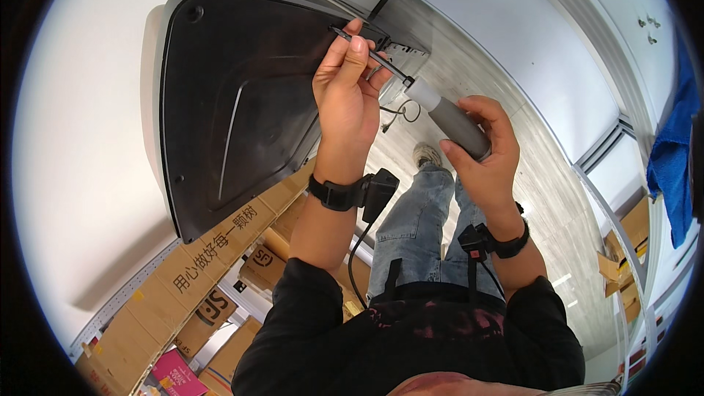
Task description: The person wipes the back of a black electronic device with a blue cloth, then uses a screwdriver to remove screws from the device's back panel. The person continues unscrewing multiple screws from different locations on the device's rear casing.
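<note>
- Gripping rear of screwdriver w/ R hand, thumb on one side, fingers curled round other; grey handle, pale collar, long dark shaft.
- Pinching same shaft toward tip w/ L hand, thumb vs. fingers.
- Holding screwdriver aloft in front of body, slanting lower R to upper L; pointing tip at upper R edge of black moulded panel. Can't tell if touching.
- Wearing black wrist straps on both arms, each w/ small black box, plus black top & blue jeans.
- Seeing below, btwn hands, thin black cable looped on wood-look floor, nr. pale shoe.
- Seeing to L, past panel, white wall.
- Seeing lower L, under panel's edge, cardboard boxes & magenta package.
- Seeing far R, well apart from hands, blue cloth hanging, w/ more cardboard lower down.
</note>
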Demonstrator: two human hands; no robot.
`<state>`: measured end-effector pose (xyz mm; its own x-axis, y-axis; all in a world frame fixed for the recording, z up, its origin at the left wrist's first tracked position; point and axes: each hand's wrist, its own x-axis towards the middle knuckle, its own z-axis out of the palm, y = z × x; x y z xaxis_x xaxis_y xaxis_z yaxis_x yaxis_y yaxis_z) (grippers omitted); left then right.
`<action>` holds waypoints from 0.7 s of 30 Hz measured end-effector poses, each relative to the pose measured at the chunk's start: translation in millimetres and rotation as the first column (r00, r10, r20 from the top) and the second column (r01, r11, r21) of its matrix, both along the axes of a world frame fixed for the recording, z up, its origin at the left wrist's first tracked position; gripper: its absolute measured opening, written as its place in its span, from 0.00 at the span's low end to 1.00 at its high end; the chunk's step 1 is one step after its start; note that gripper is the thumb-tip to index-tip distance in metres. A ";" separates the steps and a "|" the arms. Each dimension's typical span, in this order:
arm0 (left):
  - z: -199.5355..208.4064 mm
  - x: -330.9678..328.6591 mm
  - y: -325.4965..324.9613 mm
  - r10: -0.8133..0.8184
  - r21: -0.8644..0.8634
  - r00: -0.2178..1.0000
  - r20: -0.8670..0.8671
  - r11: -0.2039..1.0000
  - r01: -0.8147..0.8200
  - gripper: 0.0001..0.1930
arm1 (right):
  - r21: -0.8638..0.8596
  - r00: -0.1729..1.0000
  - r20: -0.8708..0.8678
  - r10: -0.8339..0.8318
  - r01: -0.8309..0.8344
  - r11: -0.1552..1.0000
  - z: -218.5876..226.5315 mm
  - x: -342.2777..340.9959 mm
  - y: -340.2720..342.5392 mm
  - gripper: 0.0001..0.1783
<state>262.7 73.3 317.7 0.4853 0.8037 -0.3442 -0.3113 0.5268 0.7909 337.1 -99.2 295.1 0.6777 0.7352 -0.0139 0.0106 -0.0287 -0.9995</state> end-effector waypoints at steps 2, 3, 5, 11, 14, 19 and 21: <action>-0.5 -0.1 1.4 -0.004 -0.001 1.000 0.019 1.000 0.004 0.14 | 0.058 0.959 -0.282 0.035 -0.020 0.998 -0.2 1.2 -1.1 0.23; -0.9 -0.1 1.4 0.003 -0.004 1.000 0.022 1.000 -0.003 0.14 | 0.088 0.908 -0.415 0.058 -0.023 0.996 -0.1 2.2 -1.6 0.23; -2.2 0.1 1.1 0.016 -0.011 1.000 0.027 1.000 -0.015 0.14 | 0.161 0.610 -0.776 0.162 -0.057 0.985 10.0 13.0 1.0 0.23; -0.9 -2.7 2.0 0.003 -0.049 0.995 0.100 0.999 0.001 0.14 | -0.009 0.726 -0.679 0.105 -0.151 0.988 17.5 8.7 -0.4 0.20; 2.2 -2.4 1.3 0.002 -0.058 0.996 0.094 0.998 0.003 0.15 | 0.003 0.887 -0.449 0.103 -0.113 0.994 17.5 6.1 -1.2 0.19; -0.3 -5.6 4.1 -0.030 -0.059 0.992 0.119 0.998 0.037 0.15 | 0.001 0.996 -0.086 0.019 -0.019 1.000 15.1 2.3 0.9 0.22; -1.4 -5.7 4.6 -0.034 -0.058 0.992 0.121 0.997 0.041 0.15 | 0.012 0.998 -0.056 0.000 0.001 1.000 15.1 2.4 1.5 0.23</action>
<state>257.0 77.9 316.3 0.5555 0.7637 -0.3289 -0.3809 0.5853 0.7158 339.6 -97.6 310.1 0.6767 0.7350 -0.0434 -0.0455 -0.0171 -0.9988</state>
